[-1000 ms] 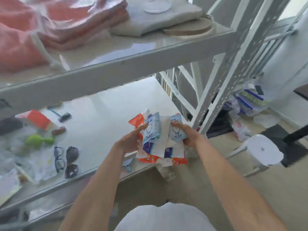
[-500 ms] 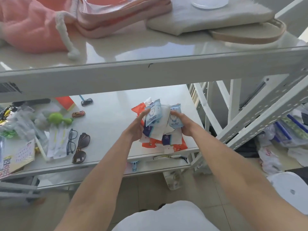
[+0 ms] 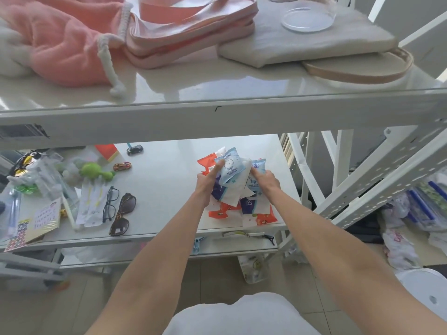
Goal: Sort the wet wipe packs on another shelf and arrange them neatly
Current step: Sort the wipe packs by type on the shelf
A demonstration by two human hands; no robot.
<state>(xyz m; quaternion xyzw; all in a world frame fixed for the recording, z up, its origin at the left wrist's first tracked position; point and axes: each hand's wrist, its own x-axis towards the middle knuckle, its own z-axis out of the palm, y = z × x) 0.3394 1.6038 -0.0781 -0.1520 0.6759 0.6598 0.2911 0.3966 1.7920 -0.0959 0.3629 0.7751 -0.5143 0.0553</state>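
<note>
Both hands hold one loose bundle of wet wipe packs (image 3: 232, 187) between them over the right end of the lower shelf (image 3: 169, 189): the left hand (image 3: 206, 187) is closed on the bundle's left side with its thumb laid up the front of a pale blue pack (image 3: 229, 165), and the right hand (image 3: 264, 182) grips the right side, its fingers pressed on a second blue pack behind. Orange, purple and white packs splay out below the hands, and whether the lowest orange ones rest on the shelf or hang just above it is hard to tell from this angle. Over the past second the bundle has kept nearly the same fan in the hands, but the view has swung round and up, so the upper shelf (image 3: 217, 88) now fills the top of the frame with bare surface at its front edge, between the pink drawstring bag (image 3: 60, 44) and the folded beige cloth (image 3: 302, 42). That suggests the packs are gathered and the person is looking for where to put them; the open strip on the upper shelf looks the likeliest spot. Nothing is sorted yet, the kinds still mixed in the grasp. Left of the hands lie sunglasses (image 3: 123, 213), spectacles (image 3: 110, 204) and a green toy (image 3: 93, 170), well apart from the bundle.
</note>
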